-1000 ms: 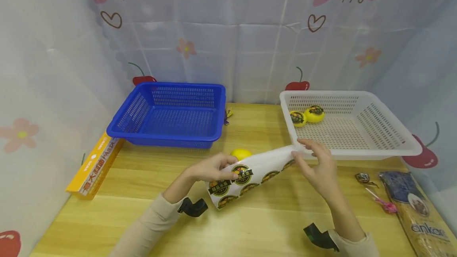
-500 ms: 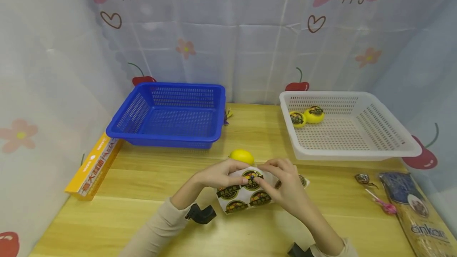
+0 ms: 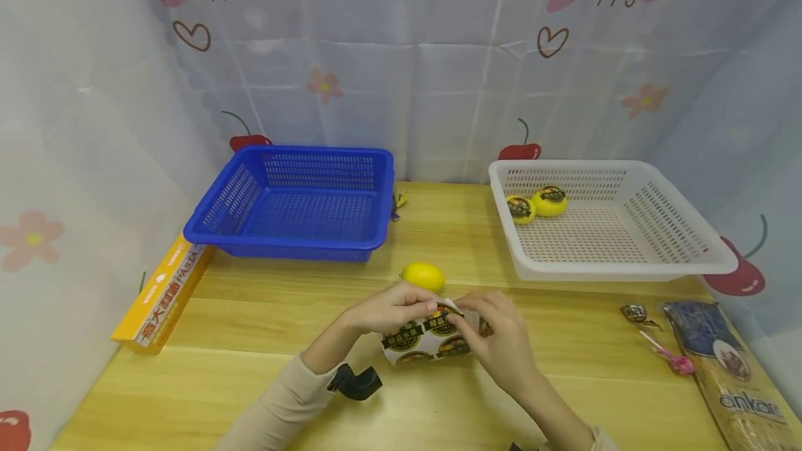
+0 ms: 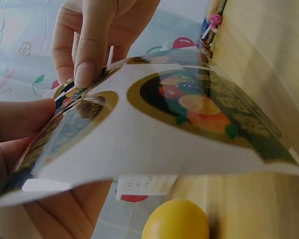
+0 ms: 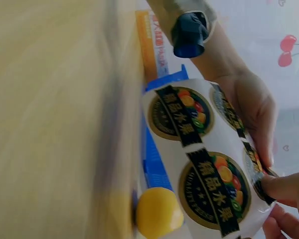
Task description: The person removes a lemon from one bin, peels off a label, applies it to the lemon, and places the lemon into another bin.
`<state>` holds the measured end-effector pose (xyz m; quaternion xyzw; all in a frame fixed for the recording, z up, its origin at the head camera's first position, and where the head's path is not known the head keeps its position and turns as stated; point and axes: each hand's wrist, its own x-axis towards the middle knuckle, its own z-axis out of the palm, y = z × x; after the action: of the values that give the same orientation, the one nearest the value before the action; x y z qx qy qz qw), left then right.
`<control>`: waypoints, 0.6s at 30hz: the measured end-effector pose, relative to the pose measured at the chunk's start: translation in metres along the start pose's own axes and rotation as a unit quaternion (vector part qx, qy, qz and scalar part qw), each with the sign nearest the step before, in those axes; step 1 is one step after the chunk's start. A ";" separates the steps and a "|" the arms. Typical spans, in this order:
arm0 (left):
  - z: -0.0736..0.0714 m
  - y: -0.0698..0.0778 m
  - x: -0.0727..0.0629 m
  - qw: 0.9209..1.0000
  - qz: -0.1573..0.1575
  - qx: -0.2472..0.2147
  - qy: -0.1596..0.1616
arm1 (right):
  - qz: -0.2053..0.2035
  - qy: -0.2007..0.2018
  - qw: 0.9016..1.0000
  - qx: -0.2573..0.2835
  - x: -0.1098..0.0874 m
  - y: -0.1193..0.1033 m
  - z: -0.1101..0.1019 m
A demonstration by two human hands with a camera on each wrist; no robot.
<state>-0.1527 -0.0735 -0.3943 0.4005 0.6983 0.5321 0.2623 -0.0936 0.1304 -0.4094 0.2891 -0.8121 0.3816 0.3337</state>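
Note:
A white sheet of round black-and-gold fruit stickers (image 3: 410, 353) is held between both hands above the table. My left hand (image 3: 382, 315) pinches its upper edge, thumb on the printed side. Close beside it, my right hand (image 3: 504, 343) pinches a sticker at the same edge, which lifts slightly there. In the left wrist view the sheet (image 4: 139, 154) bends in an arch, and the right thumb (image 4: 87, 74) presses on a sticker near the left thumb. A yellow lemon (image 3: 422, 275) lies on the table just behind the sheet.
At the back left stands a blue basket (image 3: 288, 242), with an orange pasta box (image 3: 163, 291) beside it. A white basket (image 3: 620, 270) at right holds two stickered lemons (image 3: 550, 201). Wrapped candy (image 3: 635, 312), a pink lollipop (image 3: 679, 364) and a pasta bag (image 3: 739, 381) lie far right.
My right hand has come left from the sheet's far right end to its upper edge beside my left hand. The sheet's right end has dropped and the lemon shows more fully.

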 end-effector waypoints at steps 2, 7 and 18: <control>0.001 0.001 0.000 1.000 -0.014 -0.005 0.012 | -0.021 0.020 1.000 -0.010 -0.002 0.000 0.003; 0.004 -0.002 0.001 0.999 -0.010 -0.002 0.032 | -0.047 0.084 0.995 -0.031 -0.008 0.001 0.012; 0.012 -0.004 0.003 0.997 0.008 0.008 0.073 | -0.030 0.089 0.996 -0.011 -0.017 -0.004 0.018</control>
<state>-0.1460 -0.0654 -0.4012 0.3684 0.7166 0.5563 0.2033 -0.0862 0.1173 -0.4299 0.2745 -0.7743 0.3865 0.4192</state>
